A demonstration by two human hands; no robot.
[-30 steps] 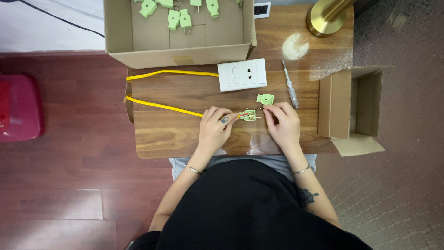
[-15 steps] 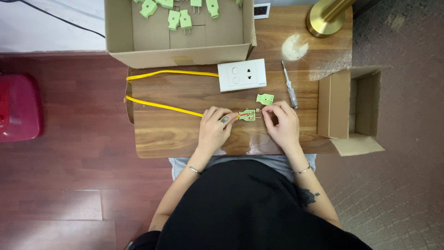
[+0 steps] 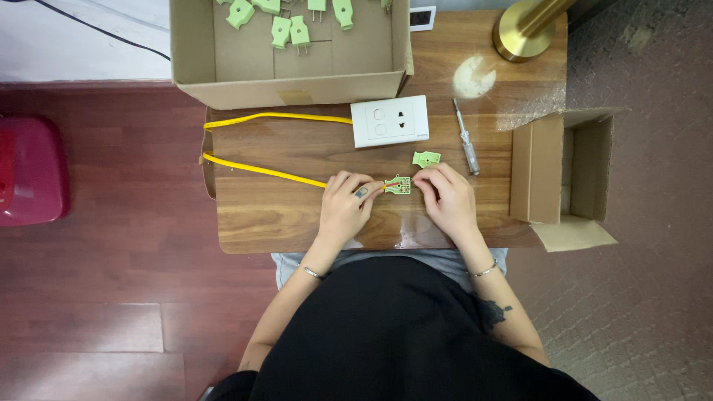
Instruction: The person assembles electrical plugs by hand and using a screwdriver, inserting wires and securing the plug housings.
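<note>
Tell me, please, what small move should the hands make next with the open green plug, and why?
Probably fit the loose green cover onto the open plug half. The left hand pins the yellow cable at the plug, its wires seem laid inside, the right hand steadies the other end, and the cover lies just above.

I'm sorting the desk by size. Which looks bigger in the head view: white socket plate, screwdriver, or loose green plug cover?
1. White socket plate
2. Screwdriver, long but thin
3. Loose green plug cover
All lie flat on the same table, so the ranking is fair.
</note>
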